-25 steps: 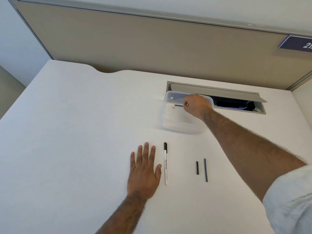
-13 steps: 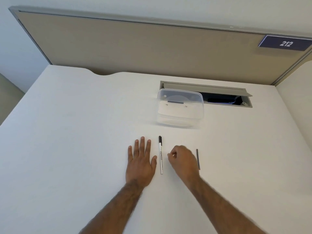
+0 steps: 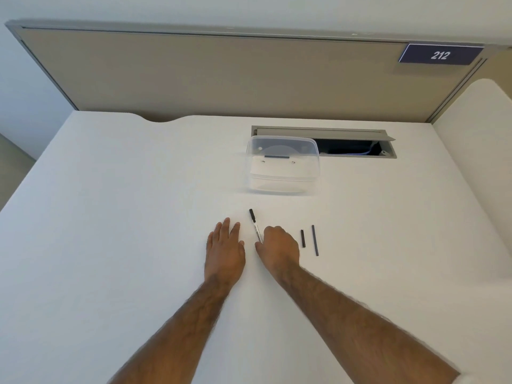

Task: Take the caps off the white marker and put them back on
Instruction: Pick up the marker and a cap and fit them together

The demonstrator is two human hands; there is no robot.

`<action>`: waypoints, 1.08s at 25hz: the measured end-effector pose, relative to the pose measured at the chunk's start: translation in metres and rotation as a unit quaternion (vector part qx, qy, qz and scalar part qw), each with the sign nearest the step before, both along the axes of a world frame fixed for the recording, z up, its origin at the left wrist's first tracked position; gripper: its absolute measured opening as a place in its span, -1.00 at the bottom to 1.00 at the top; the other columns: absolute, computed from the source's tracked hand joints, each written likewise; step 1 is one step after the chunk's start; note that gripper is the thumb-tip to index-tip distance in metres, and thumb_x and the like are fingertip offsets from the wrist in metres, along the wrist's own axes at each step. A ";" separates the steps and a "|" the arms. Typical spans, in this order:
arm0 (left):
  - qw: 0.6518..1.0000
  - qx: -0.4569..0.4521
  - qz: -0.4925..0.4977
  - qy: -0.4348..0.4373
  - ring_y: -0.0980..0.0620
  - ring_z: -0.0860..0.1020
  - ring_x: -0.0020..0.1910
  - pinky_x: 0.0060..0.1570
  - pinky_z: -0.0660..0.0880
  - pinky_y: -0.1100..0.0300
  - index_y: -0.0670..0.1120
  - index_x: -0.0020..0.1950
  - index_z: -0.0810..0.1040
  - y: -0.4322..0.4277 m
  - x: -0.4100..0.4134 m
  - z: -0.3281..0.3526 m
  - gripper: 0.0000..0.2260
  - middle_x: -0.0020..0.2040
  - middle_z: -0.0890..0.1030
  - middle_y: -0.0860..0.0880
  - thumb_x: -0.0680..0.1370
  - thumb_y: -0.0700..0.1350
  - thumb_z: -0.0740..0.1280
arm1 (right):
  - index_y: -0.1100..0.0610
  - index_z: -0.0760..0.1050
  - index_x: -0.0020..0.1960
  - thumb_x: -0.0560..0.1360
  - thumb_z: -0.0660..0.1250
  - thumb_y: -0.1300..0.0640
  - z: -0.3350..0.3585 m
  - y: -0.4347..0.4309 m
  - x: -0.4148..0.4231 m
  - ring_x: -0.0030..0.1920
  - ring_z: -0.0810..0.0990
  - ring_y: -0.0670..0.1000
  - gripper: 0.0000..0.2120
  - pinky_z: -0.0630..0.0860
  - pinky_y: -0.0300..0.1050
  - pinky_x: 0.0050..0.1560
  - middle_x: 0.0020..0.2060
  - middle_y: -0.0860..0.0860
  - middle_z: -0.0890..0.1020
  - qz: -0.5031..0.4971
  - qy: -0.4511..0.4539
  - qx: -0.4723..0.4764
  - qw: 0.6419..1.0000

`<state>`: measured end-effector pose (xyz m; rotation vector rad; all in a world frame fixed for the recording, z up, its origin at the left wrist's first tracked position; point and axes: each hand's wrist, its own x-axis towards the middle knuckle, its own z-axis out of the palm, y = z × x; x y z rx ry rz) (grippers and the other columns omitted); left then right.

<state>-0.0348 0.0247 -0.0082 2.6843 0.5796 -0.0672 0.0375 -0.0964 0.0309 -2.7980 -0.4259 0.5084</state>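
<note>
Right of the marker [image 3: 256,230] under right-hand fingers [image 3: 270,233], grip unclear: 2 black sticks [image 3: 302,238].

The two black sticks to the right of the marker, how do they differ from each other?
The shorter black stick looks thicker, while the longer black stick is thin. The shorter one lies nearer the right hand; the longer one lies farther out. The longer one reaches both farther from and nearer to the person than the shorter. Both are black, lie flat and roughly parallel on the white desk, untouched.
</note>
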 end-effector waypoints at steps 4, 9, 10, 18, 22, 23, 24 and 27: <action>0.990 -0.096 0.072 -0.073 -0.06 0.52 0.26 0.25 0.48 0.01 -0.06 0.24 0.61 -0.002 0.000 0.015 -0.76 0.29 0.61 -0.02 0.67 -0.10 0.21 | 0.15 0.51 -0.04 0.53 0.23 0.18 0.005 -0.001 0.000 -0.04 0.62 0.15 -0.90 0.39 -0.09 -0.20 -0.03 0.09 0.60 -0.024 0.013 0.008 1.000; 0.838 -0.483 0.250 -0.035 -0.02 0.64 -0.24 -0.21 0.62 0.11 -0.13 -0.05 0.69 -0.013 0.010 0.029 -0.82 -0.06 0.74 -0.12 0.62 -0.06 0.37 | 0.14 0.48 -0.10 0.54 0.24 0.09 0.016 -0.009 -0.009 -0.08 0.59 0.13 -0.87 0.41 -0.06 -0.23 -0.09 0.06 0.59 -0.017 -0.032 0.043 0.998; 0.807 -0.534 0.250 -0.030 -0.03 0.64 -0.23 -0.19 0.65 0.10 -0.17 -0.03 0.70 -0.016 0.010 0.031 -0.80 -0.07 0.74 -0.15 0.61 -0.05 0.39 | 0.14 0.49 -0.09 0.54 0.24 0.06 0.018 -0.010 -0.011 -0.07 0.58 0.12 -0.85 0.42 -0.06 -0.23 -0.09 0.06 0.58 -0.009 -0.043 0.055 0.998; 0.670 -0.693 0.247 -0.097 -0.02 0.72 -0.22 -0.22 0.65 0.20 -0.20 -0.02 0.71 -0.025 0.018 0.048 -0.91 -0.12 0.74 -0.14 0.58 -0.19 0.44 | 0.12 0.52 -0.06 0.60 0.22 -0.05 0.035 -0.033 -0.012 -0.07 0.56 0.09 -0.74 0.46 -0.03 -0.17 -0.10 0.04 0.58 0.028 -0.105 0.114 0.987; 0.634 -0.705 0.296 -0.118 0.02 0.70 -0.28 -0.26 0.66 0.21 -0.25 0.00 0.66 -0.023 0.019 0.050 -0.91 -0.19 0.72 -0.10 0.59 -0.23 0.41 | 0.17 0.56 -0.05 0.59 0.19 0.09 0.038 -0.072 0.015 -0.05 0.60 0.16 -0.78 0.55 0.02 -0.07 -0.06 0.10 0.62 -0.118 -0.122 0.111 0.979; 0.631 -0.706 0.299 -0.120 0.01 0.70 -0.29 -0.26 0.66 0.20 -0.26 0.01 0.65 -0.023 0.019 0.050 -0.91 -0.19 0.72 -0.10 0.60 -0.23 0.41 | 0.18 0.57 -0.03 0.58 0.19 0.14 0.036 -0.084 0.022 -0.03 0.62 0.16 -0.80 0.57 0.03 -0.06 -0.04 0.10 0.63 -0.156 -0.107 0.086 0.978; 0.630 -0.707 0.298 -0.120 0.01 0.70 -0.30 -0.26 0.66 0.20 -0.26 0.01 0.65 -0.024 0.018 0.050 -0.91 -0.19 0.72 -0.10 0.60 -0.24 0.41 | 0.18 0.57 0.00 0.57 0.19 0.18 0.034 -0.096 0.028 -0.01 0.63 0.17 -0.82 0.59 0.02 -0.05 -0.02 0.10 0.64 -0.179 -0.087 0.056 0.978; 0.632 -0.708 0.292 -0.119 0.01 0.70 -0.29 -0.25 0.67 0.20 -0.27 0.00 0.65 -0.024 0.017 0.051 -0.91 -0.22 0.73 -0.09 0.59 -0.23 0.42 | 0.20 0.58 -0.03 0.51 0.24 0.22 0.022 -0.118 0.035 -0.03 0.65 0.17 -0.85 0.62 -0.02 -0.08 -0.05 0.11 0.67 -0.200 -0.026 0.019 0.979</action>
